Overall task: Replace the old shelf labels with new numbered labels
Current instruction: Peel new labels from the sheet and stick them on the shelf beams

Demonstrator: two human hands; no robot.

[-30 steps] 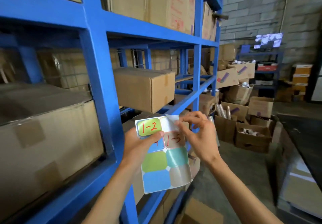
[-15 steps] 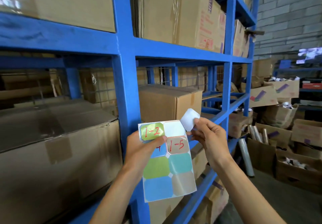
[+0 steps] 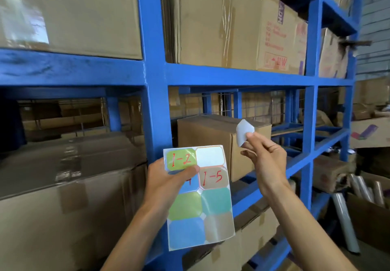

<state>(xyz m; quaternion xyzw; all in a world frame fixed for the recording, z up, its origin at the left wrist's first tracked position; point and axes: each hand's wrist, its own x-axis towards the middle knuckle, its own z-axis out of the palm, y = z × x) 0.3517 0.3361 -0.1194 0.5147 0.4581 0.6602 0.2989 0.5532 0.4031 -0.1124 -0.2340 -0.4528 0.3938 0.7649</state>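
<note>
Two bare hands are raised in front of a blue steel rack (image 3: 155,106) loaded with cardboard boxes (image 3: 213,23). Left hand (image 3: 166,183) holds a label sheet (image 3: 202,207) upright by its upper left part, thumb pressed across the sheet's front just below the green label marked "1-2" (image 3: 181,158); the remaining fingers are behind the sheet and cannot be seen. Sheet carries a brown label marked "1-5" (image 3: 213,178), a blue label partly covered by the thumb, four blank coloured labels below, and one vacated white cell (image 3: 210,156) at upper right. Right hand (image 3: 264,158) is held to the right of the sheet and slightly higher, apart from it, thumb and forefinger pinching the lower edge of a peeled label (image 3: 243,131), whose pale side faces the camera. Peeled label touches neither rack nor sheet; it appears against a cardboard box (image 3: 209,142) on the middle shelf.
</note>
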